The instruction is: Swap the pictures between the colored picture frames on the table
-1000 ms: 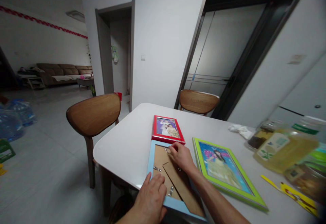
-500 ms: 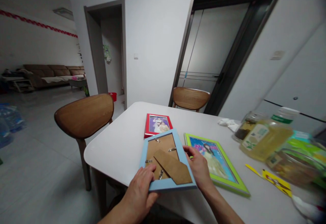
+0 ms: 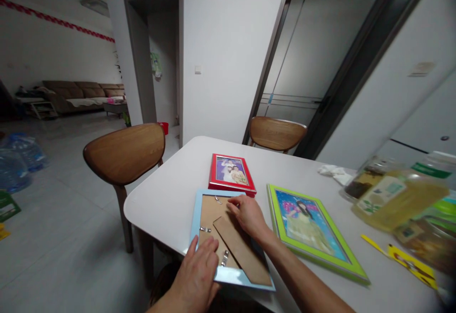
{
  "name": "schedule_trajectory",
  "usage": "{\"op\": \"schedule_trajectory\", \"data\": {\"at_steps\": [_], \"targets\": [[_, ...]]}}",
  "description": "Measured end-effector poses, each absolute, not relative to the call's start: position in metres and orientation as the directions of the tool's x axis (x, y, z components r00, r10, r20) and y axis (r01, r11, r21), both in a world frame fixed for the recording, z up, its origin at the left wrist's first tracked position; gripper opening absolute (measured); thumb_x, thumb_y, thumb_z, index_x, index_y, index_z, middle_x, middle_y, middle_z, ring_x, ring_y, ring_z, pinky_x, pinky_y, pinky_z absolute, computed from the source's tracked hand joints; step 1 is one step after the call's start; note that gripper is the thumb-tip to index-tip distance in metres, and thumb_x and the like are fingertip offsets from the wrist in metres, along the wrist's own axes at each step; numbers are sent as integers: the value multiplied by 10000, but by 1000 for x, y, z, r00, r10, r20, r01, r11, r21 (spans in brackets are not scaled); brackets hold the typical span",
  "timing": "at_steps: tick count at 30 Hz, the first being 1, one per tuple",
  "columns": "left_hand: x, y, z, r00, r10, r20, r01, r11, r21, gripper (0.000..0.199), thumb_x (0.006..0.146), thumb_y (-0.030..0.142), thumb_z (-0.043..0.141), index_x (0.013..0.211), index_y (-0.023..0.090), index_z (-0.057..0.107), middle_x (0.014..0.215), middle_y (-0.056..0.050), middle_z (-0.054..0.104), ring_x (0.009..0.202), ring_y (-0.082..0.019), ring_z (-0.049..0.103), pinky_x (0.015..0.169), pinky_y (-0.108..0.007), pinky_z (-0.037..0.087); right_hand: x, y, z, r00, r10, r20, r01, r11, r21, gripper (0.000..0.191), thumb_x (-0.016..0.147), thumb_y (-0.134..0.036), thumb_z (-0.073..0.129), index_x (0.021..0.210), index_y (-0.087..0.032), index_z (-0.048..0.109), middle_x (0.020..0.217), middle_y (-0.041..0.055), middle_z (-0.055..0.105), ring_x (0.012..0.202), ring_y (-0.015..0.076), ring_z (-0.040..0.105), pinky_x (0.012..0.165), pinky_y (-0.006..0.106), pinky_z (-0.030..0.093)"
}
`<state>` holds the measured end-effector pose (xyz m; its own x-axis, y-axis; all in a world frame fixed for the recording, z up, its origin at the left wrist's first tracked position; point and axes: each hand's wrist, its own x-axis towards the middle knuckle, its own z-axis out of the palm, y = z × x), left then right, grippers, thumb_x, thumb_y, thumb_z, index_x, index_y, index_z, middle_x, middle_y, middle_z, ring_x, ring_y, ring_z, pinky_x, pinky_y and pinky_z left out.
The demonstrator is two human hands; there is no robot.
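A light blue picture frame (image 3: 194,215) lies back side up at the table's near edge. Its brown backing board (image 3: 208,215) carries a folded stand leg (image 3: 242,251) and small metal clips (image 3: 224,258). My left hand (image 3: 197,270) grips the frame's lower left corner, fingers over the border and onto the board. Near the upper right of the board, the fingers of my right hand (image 3: 247,213) are pinched together; what lies under the fingertips is hidden. Behind is a red picture frame (image 3: 231,173), and to the right a green picture frame (image 3: 309,227), both photo side up.
At the table's right stand a large bottle of yellow liquid (image 3: 402,199), glass jars (image 3: 370,177) and a yellow packet (image 3: 413,263). Crumpled tissue (image 3: 335,174) lies near them. Wooden chairs (image 3: 124,154) stand at the left and far sides of the white table (image 3: 160,199).
The blue frame has come down from a tilted hold to lie flatter on the table. My right hand has moved from its right edge onto the backing board.
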<state>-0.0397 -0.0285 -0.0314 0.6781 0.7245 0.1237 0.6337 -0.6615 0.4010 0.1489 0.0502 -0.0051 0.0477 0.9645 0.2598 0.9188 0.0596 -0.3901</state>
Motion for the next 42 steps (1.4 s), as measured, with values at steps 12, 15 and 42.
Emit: {"op": "schedule_trajectory", "data": {"at_steps": [12,15,42], "targets": [[-37,18,-12,536,838,99,683,-499,533,577,560,374,681,1036,121,477,1326,-181,290,1234,-291,225,998,-457,208,128,75,-22,213,967,138,915,-148,-376,260,708,-420,483,692,-215,643,712,47,652,647,149,566,516,229,319],[-31,26,-20,551,830,87,678,-506,533,547,563,361,682,1009,108,491,1331,-180,280,1251,-284,168,1008,-427,214,131,84,-23,254,961,109,905,-196,-377,232,681,-415,511,649,-214,622,670,36,643,634,149,559,510,231,314],[-48,46,-35,205,966,156,166,-191,967,379,567,33,499,921,166,494,971,-58,582,935,-200,559,842,-330,410,171,-23,-13,490,827,-274,-533,35,-846,363,607,-310,622,936,-206,511,783,-15,594,716,127,579,651,267,474]]}}
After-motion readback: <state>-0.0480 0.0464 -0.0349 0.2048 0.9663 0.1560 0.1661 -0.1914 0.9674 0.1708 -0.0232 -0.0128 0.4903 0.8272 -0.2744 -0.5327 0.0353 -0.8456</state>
